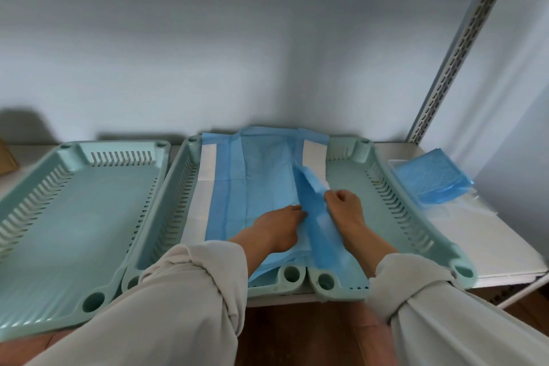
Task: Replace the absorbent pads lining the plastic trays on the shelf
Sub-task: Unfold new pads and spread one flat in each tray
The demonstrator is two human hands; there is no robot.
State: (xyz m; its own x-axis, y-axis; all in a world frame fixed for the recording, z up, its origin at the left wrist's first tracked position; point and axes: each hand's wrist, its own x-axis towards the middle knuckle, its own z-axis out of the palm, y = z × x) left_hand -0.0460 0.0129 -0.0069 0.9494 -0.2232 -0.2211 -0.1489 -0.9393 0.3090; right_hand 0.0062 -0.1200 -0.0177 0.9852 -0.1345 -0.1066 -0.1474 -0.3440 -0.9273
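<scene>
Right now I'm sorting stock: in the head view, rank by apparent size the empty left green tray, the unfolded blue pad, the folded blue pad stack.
1. Empty left green plastic tray, nearer the camera.
2. Unfolded blue absorbent pad.
3. Folded blue pad stack.

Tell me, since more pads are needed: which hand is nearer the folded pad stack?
Right. The right hand is left of the folded pad stack; the left hand lies farther left.

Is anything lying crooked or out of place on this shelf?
Yes. The blue pad lies across the middle tray and right tray, not flat inside one. Its right flap, pinched by the right hand, stands folded up.
</scene>
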